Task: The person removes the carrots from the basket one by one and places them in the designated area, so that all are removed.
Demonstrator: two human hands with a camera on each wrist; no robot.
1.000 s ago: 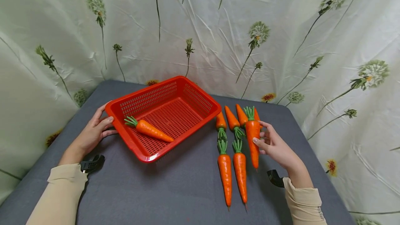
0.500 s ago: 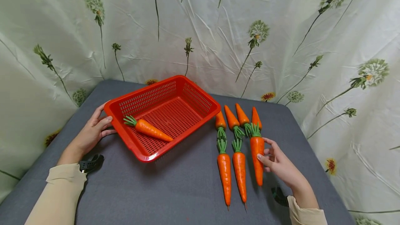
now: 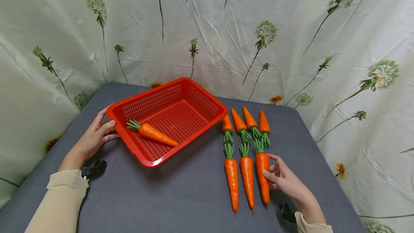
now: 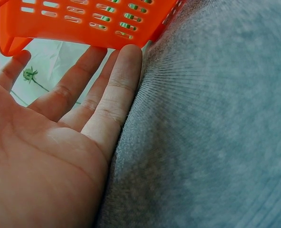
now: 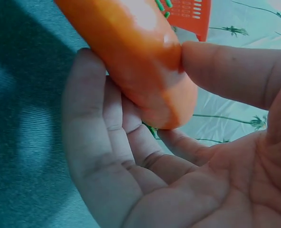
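Observation:
A red plastic basket (image 3: 181,118) with slotted walls stands at the left, one carrot (image 3: 158,135) lying in it, green top towards the left rim. My left hand (image 3: 93,137) touches the basket's left end. Its thumb is at the rim, and straight fingers (image 4: 124,71) meet the slotted wall in the left wrist view. My right hand (image 3: 286,182) holds another carrot (image 3: 262,175) between thumb and fingers, close over the table. The right wrist view shows the thick end of this carrot (image 5: 145,71) between thumb and fingertips.
Two carrots (image 3: 231,182) (image 3: 247,179) lie side by side left of the held one. Behind them is a row of several carrots (image 3: 249,119), tops towards me, one partly hidden by the basket. The grey table (image 3: 155,204) meets a flower-printed curtain (image 3: 220,46) at the back.
My right hand has brought its carrot towards me and down, in line beside the two front carrots, uncovering a carrot in the back row. The left hand stays at the basket.

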